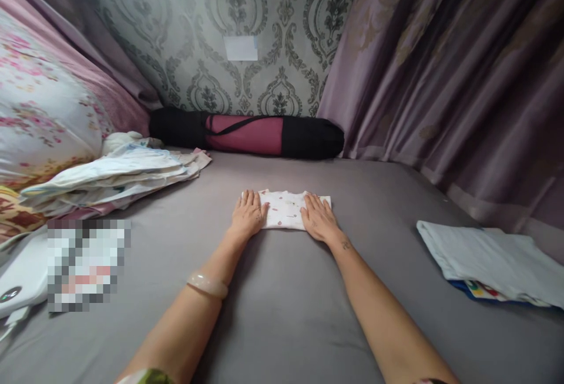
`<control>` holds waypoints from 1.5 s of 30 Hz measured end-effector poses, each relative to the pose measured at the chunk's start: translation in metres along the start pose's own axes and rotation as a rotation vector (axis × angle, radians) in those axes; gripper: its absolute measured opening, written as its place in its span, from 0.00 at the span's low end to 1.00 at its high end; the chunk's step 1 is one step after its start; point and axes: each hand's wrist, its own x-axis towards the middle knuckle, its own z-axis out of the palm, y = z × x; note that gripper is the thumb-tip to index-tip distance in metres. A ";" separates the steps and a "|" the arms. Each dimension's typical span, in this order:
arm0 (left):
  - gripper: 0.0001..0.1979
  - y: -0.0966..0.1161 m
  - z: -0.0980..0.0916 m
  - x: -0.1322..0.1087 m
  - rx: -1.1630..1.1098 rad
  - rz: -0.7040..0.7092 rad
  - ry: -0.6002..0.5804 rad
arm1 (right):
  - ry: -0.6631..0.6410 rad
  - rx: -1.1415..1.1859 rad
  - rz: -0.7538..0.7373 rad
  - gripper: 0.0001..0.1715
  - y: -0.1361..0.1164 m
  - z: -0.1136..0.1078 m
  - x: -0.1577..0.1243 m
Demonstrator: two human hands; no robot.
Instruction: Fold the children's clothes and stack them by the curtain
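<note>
A small white cloth garment point(285, 210) with a scattered pinkish print lies folded into a flat rectangle on the grey bed sheet point(282, 313). My left hand point(249, 214) rests flat on its left end, fingers stretched forward. On the right end, my right hand point(319, 217) lies flat in the same way, its fingers extended and slightly apart. Both palms face down and press on the cloth without gripping it. The parts of the garment under the hands are hidden. A pale bangle point(207, 285) circles the left forearm.
Stacked clothes point(118, 169) lie on the left beside a floral pillow point(44, 96). A white power bank point(24, 275) with a cable is nearer. On the right sits a folded light-blue cloth point(493, 258). A black and maroon roll bag point(247, 134) lies along the wall.
</note>
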 end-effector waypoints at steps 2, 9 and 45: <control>0.32 0.000 -0.001 0.000 -0.012 0.003 -0.014 | -0.010 0.002 0.003 0.35 -0.001 -0.001 0.000; 0.30 -0.002 -0.009 -0.003 0.022 0.001 0.126 | 0.060 -0.012 0.085 0.35 0.012 -0.015 -0.002; 0.24 -0.043 -0.004 0.012 -0.573 -0.178 0.110 | -0.107 0.061 0.032 0.40 -0.018 -0.010 0.011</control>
